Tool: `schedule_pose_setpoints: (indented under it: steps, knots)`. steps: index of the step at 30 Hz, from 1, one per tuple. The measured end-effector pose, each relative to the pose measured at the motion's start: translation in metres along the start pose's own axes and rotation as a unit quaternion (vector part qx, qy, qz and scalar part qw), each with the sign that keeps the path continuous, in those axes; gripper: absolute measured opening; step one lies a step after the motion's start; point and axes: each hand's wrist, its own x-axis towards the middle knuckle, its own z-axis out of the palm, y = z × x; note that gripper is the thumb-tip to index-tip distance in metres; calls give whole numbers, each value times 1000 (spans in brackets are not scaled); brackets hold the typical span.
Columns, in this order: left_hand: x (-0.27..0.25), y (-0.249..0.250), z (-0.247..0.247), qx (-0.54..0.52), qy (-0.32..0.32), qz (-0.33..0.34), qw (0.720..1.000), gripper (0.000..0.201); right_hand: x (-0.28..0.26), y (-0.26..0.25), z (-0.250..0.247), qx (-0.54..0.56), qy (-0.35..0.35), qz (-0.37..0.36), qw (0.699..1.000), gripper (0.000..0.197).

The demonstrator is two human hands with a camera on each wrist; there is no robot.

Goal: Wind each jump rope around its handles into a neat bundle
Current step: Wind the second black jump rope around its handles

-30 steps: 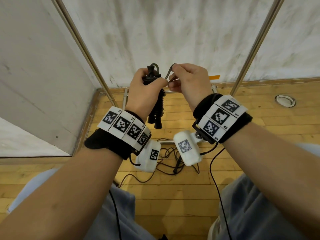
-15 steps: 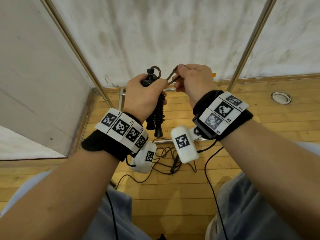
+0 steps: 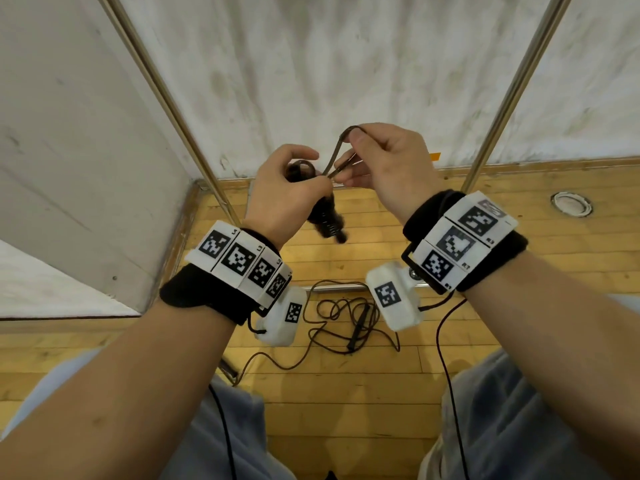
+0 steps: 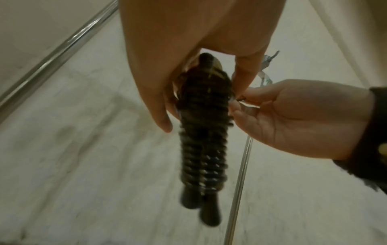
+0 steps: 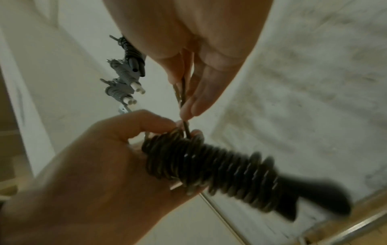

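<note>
A black jump rope bundle (image 3: 327,220), cord coiled tightly round its two handles, hangs from my left hand (image 3: 311,171), which grips its upper end. The handle ends stick out below the coils (image 4: 201,205). My right hand (image 3: 349,150) pinches a short loop of the cord (image 3: 336,152) that rises from the top of the bundle, just right of my left hand. In the right wrist view the loop (image 5: 181,94) runs between my right fingers down into the coils (image 5: 220,169). A second jump rope (image 3: 346,317) lies loose and tangled on the floor below my wrists.
Two slanted metal poles (image 3: 166,98) (image 3: 512,91) stand against white walls, in a corner over a wooden floor (image 3: 346,403). A round floor fitting (image 3: 570,203) sits at the right. Several wound bundles (image 5: 125,77) hang in the background of the right wrist view.
My right hand has lifted the cord loop higher above the bundle. My left hand has turned, and the bundle's lower end has swung to the right.
</note>
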Motion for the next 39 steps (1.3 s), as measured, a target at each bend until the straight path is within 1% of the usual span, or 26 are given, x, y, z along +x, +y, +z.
schedule_pose_setpoints:
  steps: [1,3,4,6,8,10,13,15,19,24,28,34,39]
  knots:
    - [0,3,1,16,-2,11,1000,24,0,-3,1,-21,2,-24,999,19]
    - [-1,11,2,43,-7,36,998,9,-1,-10,1,-60,5,-65,996,20]
    - [-2,17,3,58,-11,51,997,8,-2,-14,1,-68,10,-76,995,19]
    - [0,28,3,82,-16,73,994,17,-2,-25,-2,-57,22,-82,995,16]
    - [4,45,0,99,-1,87,991,19,0,-40,-7,-42,29,-85,995,13]
    - [8,67,-3,99,17,110,989,18,2,-58,-9,-45,19,-91,995,9]
    - [12,106,-5,81,47,161,983,12,2,-91,-11,-58,10,-109,992,10]
    - [14,133,-6,73,59,190,977,9,4,-116,-13,-51,30,-133,989,11]
    - [19,189,-7,77,64,224,969,16,13,-170,-18,-53,78,-186,978,16]
    - [35,251,-9,90,69,281,953,20,28,-225,-31,-63,96,-215,970,16]
    - [56,288,-4,86,89,310,943,13,52,-262,-44,-55,102,-224,968,16]
    - [100,336,9,85,124,326,933,21,97,-308,-60,-71,125,-233,962,20]
    - [136,369,14,82,160,328,928,10,133,-338,-67,-77,128,-237,960,22]
